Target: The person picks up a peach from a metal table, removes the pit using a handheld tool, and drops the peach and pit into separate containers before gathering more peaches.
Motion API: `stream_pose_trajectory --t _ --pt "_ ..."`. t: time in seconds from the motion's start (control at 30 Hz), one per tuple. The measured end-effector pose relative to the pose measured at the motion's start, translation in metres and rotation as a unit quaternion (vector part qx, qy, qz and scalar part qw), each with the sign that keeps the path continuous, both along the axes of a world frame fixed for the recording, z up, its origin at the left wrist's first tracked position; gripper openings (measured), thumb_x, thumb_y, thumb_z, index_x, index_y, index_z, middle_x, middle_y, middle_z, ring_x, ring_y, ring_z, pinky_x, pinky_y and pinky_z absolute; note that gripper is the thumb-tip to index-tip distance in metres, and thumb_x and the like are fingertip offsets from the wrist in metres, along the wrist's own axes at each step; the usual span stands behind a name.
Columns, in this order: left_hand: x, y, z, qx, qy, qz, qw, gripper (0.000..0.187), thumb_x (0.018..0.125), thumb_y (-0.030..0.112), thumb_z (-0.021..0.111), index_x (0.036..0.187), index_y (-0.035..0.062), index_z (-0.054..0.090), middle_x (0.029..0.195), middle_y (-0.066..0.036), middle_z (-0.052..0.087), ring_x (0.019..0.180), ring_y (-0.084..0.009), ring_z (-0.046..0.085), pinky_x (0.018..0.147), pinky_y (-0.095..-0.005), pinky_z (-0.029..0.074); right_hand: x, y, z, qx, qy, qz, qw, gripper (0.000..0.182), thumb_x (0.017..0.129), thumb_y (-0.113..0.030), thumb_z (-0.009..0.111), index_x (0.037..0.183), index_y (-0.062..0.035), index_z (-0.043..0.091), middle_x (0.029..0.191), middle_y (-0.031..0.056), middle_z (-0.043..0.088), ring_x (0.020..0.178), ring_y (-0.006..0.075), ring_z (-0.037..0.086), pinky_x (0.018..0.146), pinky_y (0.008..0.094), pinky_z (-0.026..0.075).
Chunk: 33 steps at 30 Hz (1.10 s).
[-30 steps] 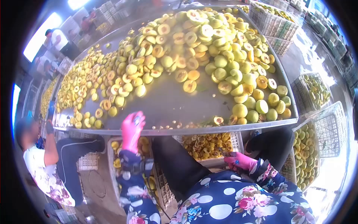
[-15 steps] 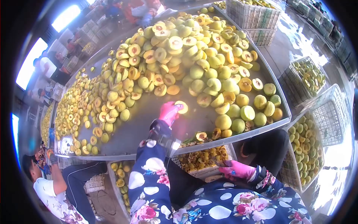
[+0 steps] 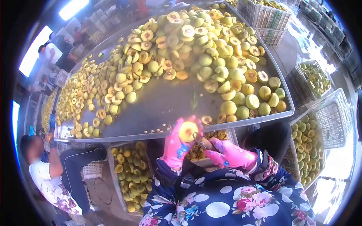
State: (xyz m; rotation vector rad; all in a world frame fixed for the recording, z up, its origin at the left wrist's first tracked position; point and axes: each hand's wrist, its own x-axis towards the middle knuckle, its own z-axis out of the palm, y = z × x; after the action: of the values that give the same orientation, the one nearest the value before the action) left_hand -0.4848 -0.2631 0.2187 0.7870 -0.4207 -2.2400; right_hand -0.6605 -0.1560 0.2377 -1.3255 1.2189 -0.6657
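My left hand [image 3: 175,145], in a pink glove, holds a halved yellow fruit [image 3: 188,131] with its cut face up, just past the near edge of the metal table [image 3: 158,101]. My right hand [image 3: 230,152], also gloved in pink, is wrapped round a small metal tool [image 3: 200,140]. The looped tip of the tool touches the cut face of the fruit. A large pile of green-yellow fruit halves [image 3: 166,49] spreads across the table beyond my hands.
Below the table edge sit a crate of fruit halves [image 3: 132,173] and a bin of brownish scraps [image 3: 220,135]. More filled crates [image 3: 307,147] stand at the right. A co-worker [image 3: 49,169] sits at the left. Stacked crates [image 3: 264,19] rise behind the table.
My left hand has come back from over the table towards my body with the fruit half. My right hand has moved up and left, bringing the tool to the fruit.
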Motion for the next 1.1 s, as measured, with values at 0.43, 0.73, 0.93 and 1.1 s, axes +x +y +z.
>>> stream_pose_trajectory --t 0.43,0.73,0.93,1.1 --pt "-0.011 0.038 0.006 -0.061 -0.070 0.028 0.995 0.036 0.095 0.027 0.050 0.114 -0.0041 0.053 0.103 -0.019 0.061 0.086 -0.0270 0.061 0.076 -0.0372 0.052 0.016 0.006 0.004 0.017 0.074 -0.017 0.997 0.027 0.091 -0.021 0.055 0.098 0.0029 0.045 0.075 0.0249 0.058 0.070 0.0418 0.060 0.057 0.0412 0.045" --pt "-0.016 0.037 -0.019 -0.107 -0.184 -0.008 0.977 0.030 0.093 0.026 0.054 0.095 -0.0023 0.064 0.087 -0.014 0.065 0.071 -0.0220 0.062 0.066 -0.0320 0.052 0.010 0.006 -0.025 -0.019 0.051 0.042 0.998 0.034 0.094 -0.031 0.049 0.106 0.0010 0.046 0.062 0.0072 0.054 0.053 0.0149 0.057 0.048 0.0299 0.044" --pt "-0.023 0.048 -0.024 -0.124 -0.148 0.050 0.980 0.030 0.094 0.028 0.054 0.100 -0.0001 0.062 0.089 -0.012 0.065 0.070 -0.0183 0.061 0.063 -0.0310 0.052 0.009 0.006 -0.019 0.257 -0.179 0.031 0.949 0.034 0.094 -0.035 0.045 0.084 -0.0036 0.053 0.056 -0.0010 0.047 0.041 0.0088 0.044 0.038 0.0224 0.035" --pt "-0.018 0.049 -0.031 0.000 0.038 -0.011 0.999 0.033 0.094 0.033 0.052 0.104 0.0023 0.059 0.094 -0.012 0.064 0.078 -0.0208 0.062 0.068 -0.0333 0.053 0.014 0.017 -0.045 0.362 -0.476 0.003 0.801 0.036 0.094 -0.036 0.047 0.090 -0.0009 0.054 0.051 -0.0021 0.041 0.034 0.0083 0.036 0.033 0.0223 0.032"
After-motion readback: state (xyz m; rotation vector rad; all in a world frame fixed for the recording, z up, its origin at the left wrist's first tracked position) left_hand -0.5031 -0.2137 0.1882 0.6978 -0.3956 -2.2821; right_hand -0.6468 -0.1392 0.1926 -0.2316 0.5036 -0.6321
